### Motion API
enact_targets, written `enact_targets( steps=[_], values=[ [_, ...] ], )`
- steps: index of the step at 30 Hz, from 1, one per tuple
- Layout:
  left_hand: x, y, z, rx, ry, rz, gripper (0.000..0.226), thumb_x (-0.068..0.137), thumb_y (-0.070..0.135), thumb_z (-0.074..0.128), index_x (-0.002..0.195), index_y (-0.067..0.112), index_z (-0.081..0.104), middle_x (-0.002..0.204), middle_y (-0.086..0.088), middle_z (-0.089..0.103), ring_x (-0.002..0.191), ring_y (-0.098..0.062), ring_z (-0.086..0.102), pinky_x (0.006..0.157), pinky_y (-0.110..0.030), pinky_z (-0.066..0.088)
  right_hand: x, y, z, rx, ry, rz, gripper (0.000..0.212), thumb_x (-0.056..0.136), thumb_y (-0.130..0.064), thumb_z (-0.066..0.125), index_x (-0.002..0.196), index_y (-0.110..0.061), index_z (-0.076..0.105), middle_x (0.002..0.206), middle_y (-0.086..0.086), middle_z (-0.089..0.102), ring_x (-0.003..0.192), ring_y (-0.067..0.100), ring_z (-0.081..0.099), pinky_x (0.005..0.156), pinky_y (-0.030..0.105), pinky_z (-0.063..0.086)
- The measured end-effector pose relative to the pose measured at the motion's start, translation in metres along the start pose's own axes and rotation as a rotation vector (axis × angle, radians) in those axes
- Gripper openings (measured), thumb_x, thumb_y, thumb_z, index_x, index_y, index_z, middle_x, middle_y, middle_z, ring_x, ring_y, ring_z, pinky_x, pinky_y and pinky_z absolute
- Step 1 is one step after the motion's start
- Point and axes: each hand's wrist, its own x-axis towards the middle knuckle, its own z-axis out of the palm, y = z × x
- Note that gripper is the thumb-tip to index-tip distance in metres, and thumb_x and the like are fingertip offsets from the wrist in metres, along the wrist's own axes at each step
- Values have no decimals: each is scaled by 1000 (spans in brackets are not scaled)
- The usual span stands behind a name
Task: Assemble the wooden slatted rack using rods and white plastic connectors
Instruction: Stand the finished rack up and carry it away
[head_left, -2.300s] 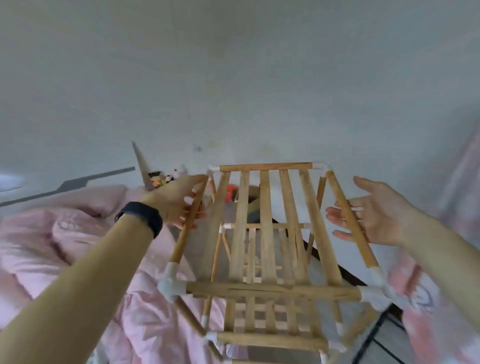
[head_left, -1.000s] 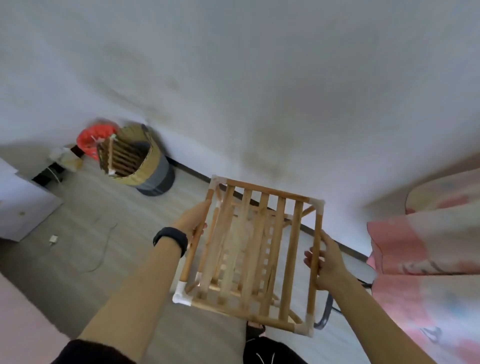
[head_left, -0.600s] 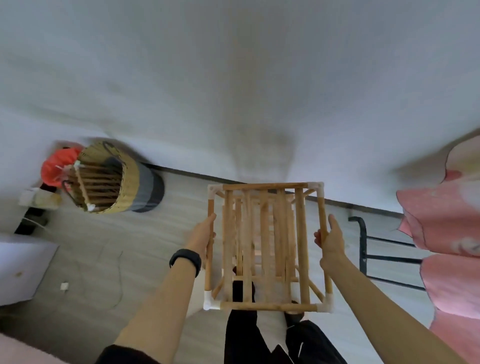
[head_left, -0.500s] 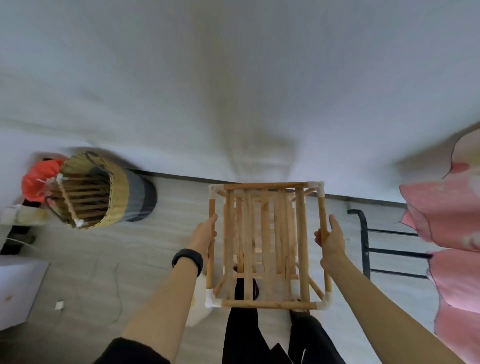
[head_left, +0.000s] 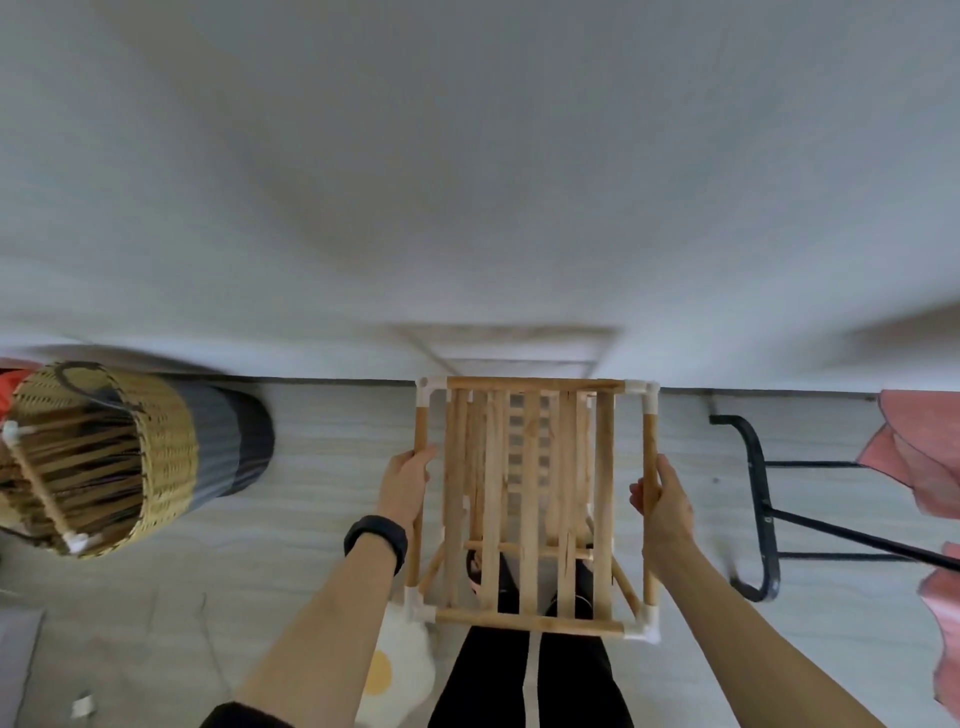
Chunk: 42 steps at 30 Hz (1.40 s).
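Observation:
The wooden slatted rack (head_left: 530, 499) hangs in front of me, seen from above, its top tier of slats framed by rods with white plastic connectors (head_left: 640, 626) at the corners. Lower tiers show through the slats. My left hand (head_left: 404, 486) grips the left side rod and my right hand (head_left: 660, 499) grips the right side rod. The rack is upright over the floor close to the wall, above my legs.
A woven basket (head_left: 166, 457) with a grey lower part lies on its side at the left, holding another slatted piece with rods. A black metal frame (head_left: 763, 499) and pink fabric (head_left: 930, 457) stand at the right. A white slipper (head_left: 400, 670) lies on the floor by my feet.
I turned from the bed to the wall and floor, carrying the rack. My right hand closed on the right rod, and the rack has come level and square to the wall.

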Motion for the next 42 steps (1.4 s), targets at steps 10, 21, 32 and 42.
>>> enact_targets(
  steps=[10, 21, 32, 42],
  values=[
    [25, 12, 5, -80, -108, -29, 16, 98, 47, 54, 105, 35, 62, 108, 12, 57, 99, -16, 53, 98, -45, 38, 45, -10, 16, -306, -75, -39, 65, 96, -60, 53, 141, -13, 54, 139, 7, 56, 134, 28, 47, 114, 51, 34],
    [-1, -1, 8, 287, -159, -9, 62, 102, 39, 53, 155, 16, 29, 155, -9, 40, 142, -31, 38, 112, -42, 32, 12, -1, 14, -511, -89, 75, 89, 96, -49, 60, 162, -16, 9, 164, 14, 25, 148, 41, 29, 116, 59, 30],
    [30, 1, -1, -15, -53, -79, 42, 99, 39, 53, 139, 28, 51, 129, 1, 47, 125, -26, 41, 113, -50, 33, 23, 18, 37, -442, -163, -108, 104, 88, -40, 73, 162, -28, 2, 169, 4, 14, 152, 36, 22, 119, 62, 27],
    [18, 10, -2, 42, -84, -20, 38, 103, 36, 47, 138, 21, 50, 126, -3, 47, 125, -28, 41, 114, -48, 31, 32, -20, 36, -445, -298, 27, 83, 94, -45, 65, 159, -33, 15, 166, 5, 19, 149, 42, 22, 109, 71, 32]
  ],
)
